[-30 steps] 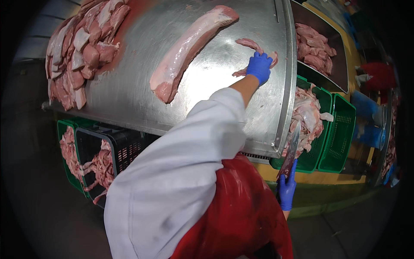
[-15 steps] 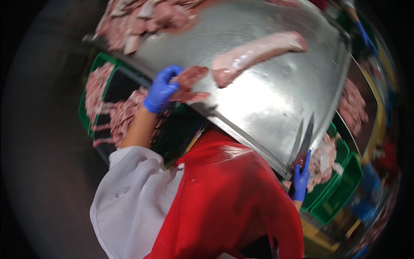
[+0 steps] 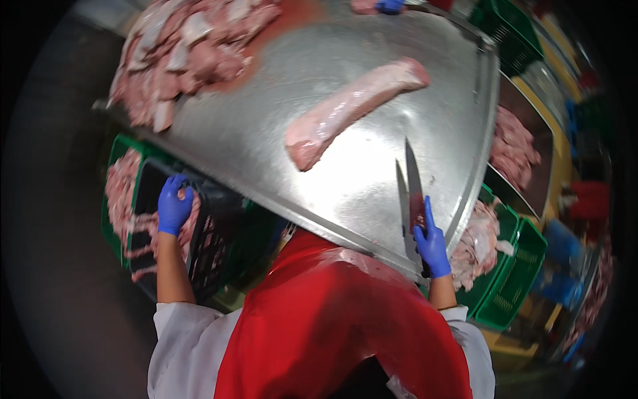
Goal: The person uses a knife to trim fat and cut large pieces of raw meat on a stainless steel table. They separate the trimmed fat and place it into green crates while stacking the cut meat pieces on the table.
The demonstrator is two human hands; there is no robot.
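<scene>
My left hand (image 3: 174, 206), in a blue glove, is over the black crate (image 3: 211, 229) at the left, just above the pink meat strips (image 3: 147, 229). Its fingers are curved with the thumb apart, and no piece is gripped between them. My right hand (image 3: 433, 247), also gloved in blue, is closed round the handle of a long knife (image 3: 414, 174) near the table's right front corner. The blade points away from me over the metal table (image 3: 359, 219). A long pale slab of meat (image 3: 352, 110) lies slantwise on the tabletop, touched by neither hand.
A heap of meat (image 3: 193, 56) covers the table's far left. Green crates (image 3: 515, 272) and a metal bin (image 3: 546, 156) with meat stand at the right. Another person's blue-gloved hand (image 3: 390, 5) touches meat at the far edge.
My left hand has moved left and down from the table edge to the black crate, letting go of the reddish meat piece. The knife is raised further over the table. The view has shifted.
</scene>
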